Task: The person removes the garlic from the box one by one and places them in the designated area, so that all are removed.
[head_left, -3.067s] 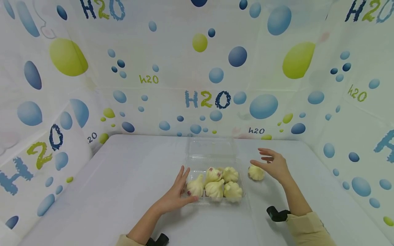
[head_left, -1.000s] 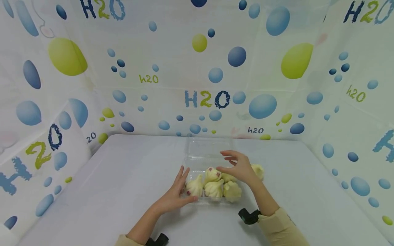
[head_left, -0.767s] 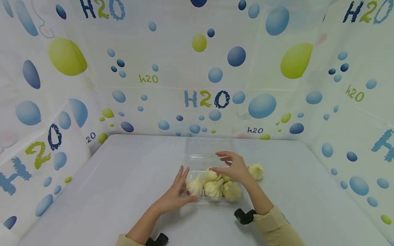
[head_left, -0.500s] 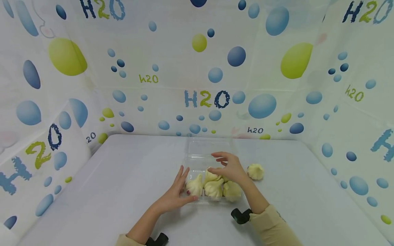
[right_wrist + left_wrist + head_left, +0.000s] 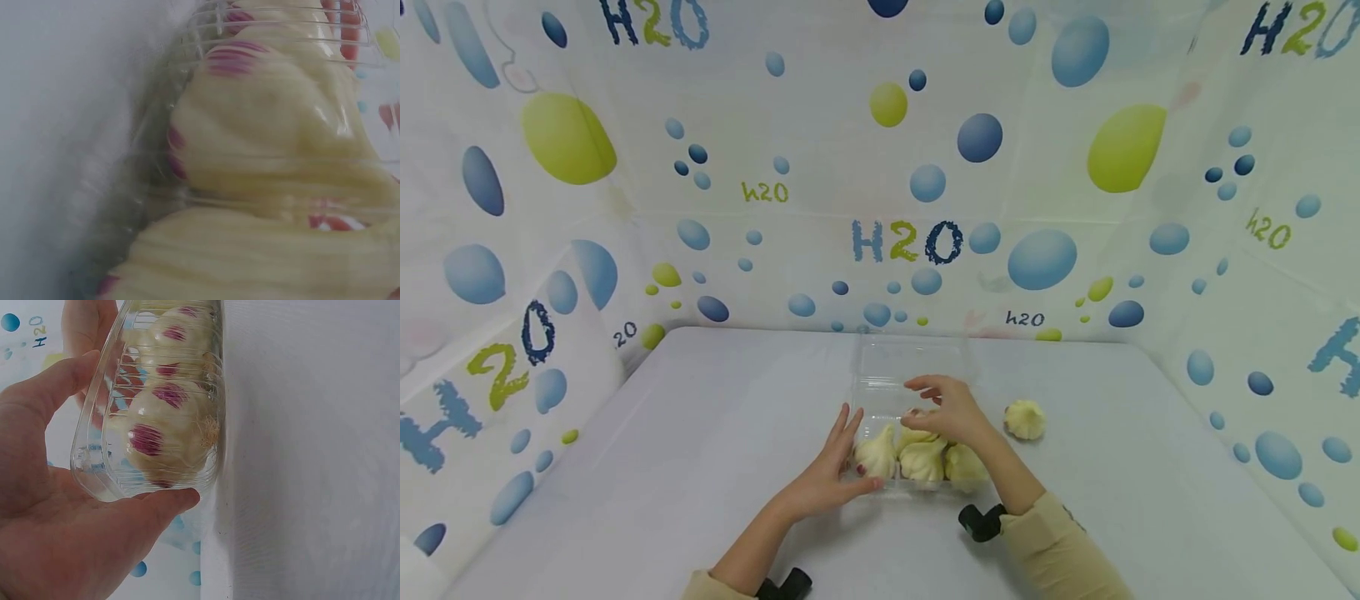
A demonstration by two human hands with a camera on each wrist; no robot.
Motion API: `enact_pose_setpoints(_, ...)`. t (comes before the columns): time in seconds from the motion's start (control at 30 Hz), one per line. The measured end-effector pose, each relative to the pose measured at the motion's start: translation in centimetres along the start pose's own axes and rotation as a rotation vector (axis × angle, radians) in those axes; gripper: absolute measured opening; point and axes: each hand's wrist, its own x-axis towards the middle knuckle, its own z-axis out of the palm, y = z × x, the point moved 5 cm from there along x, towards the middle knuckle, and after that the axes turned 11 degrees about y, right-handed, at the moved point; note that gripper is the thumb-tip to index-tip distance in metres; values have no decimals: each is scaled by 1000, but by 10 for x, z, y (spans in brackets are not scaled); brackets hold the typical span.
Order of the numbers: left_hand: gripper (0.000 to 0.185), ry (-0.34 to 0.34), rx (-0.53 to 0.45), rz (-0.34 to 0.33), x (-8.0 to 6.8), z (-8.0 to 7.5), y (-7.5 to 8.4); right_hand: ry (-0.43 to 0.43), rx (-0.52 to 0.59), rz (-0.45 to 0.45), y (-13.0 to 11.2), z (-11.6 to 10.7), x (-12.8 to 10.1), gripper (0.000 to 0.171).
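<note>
A clear plastic clamshell box [image 5: 880, 392] lies open on the white table [image 5: 700, 433], its lid [image 5: 913, 360] folded back. Several pale garlic bulbs [image 5: 922, 461] with purple marks fill it. My left hand [image 5: 835, 471] rests with straight fingers against the box's left wall, thumb along its front. In the left wrist view the palm [image 5: 56, 506] cups the box's end [image 5: 100, 462], with a bulb [image 5: 165, 444] behind the plastic. My right hand [image 5: 951, 412] hovers over the back row, fingers loosely curved; no grip shows. One loose bulb [image 5: 1025, 419] lies right of the box.
Walls of bubble-printed "H2O" sheeting [image 5: 906, 242] enclose the table on three sides. The right wrist view shows only bulbs [image 5: 269, 144] close up through the ribbed box wall [image 5: 156, 175]. Black wrist cameras [image 5: 981, 521] sit on both forearms.
My right hand has left the loose bulb on the table and moved left over the box, now lower above the back bulbs. The left hand and the box have stayed put.
</note>
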Motion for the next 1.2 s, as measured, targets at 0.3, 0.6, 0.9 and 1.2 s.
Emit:
enact_pose_setpoints(0.3, 90, -2, 4, 8, -1, 0, 1, -122, -218, -51, -3, 9, 5, 42)
enact_pose_setpoints(0.6, 89, -8, -10, 7, -1, 1, 1, -207, -378, -114, -6, 18, 8, 46)
enact_pose_setpoints(0.9, 87, -14, -28, -4, -9, -5, 31, -255, -468, -91, 0, 26, 11, 45)
enact_pose_setpoints(1.2, 86, -10, -30, 0, -11, -6, 36, -340, -576, -12, 3, 33, 14, 45)
